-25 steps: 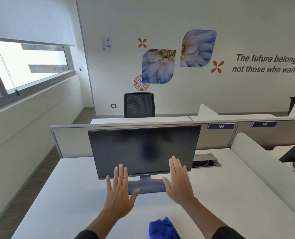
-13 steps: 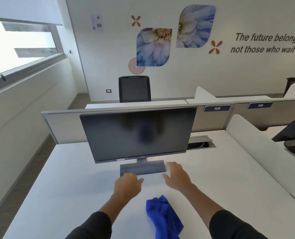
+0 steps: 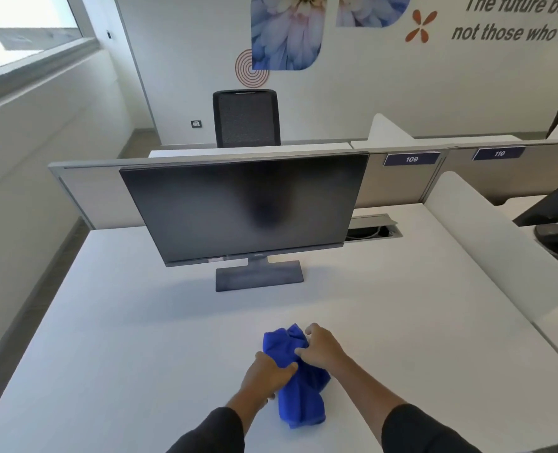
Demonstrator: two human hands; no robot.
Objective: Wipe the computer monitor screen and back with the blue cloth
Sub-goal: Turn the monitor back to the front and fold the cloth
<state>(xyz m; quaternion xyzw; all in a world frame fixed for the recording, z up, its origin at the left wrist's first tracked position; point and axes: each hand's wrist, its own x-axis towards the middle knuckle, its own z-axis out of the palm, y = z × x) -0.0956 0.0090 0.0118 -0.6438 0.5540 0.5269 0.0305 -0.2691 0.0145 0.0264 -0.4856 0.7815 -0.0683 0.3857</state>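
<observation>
While the blue cloth (image 3: 298, 380) lay bunched on the white table (image 3: 107, 354) in the lower centre of the frame, both hands were on it. The left hand (image 3: 266, 376) pressed against its left side with curled fingers, and the right hand (image 3: 321, 349) lay over its upper right part, fingers bent onto the fabric. Each grip was partly closed on the cloth, but the cloth rested on the table and I could not tell if either hold was firm. The long axis of the cloth ran from the top of the frame toward the bottom, slightly tilted, along the line of the forearms.

The monitor (image 3: 241, 207) stood upright in the centre of the frame, well apart from the hands and straight above them in the picture, its dark screen facing the camera. In my judgement wiping had not begun, and the coming move depended on lifting the cloth up toward the screen; the two hands seemed about equally near.

On the partition at the right, small labels (image 3: 411, 159) read "109" and "110". The wall text (image 3: 516, 31) read partly "The future bel" and "not those who wa". A brand mark on the monitor's lower edge was too small to read.
</observation>
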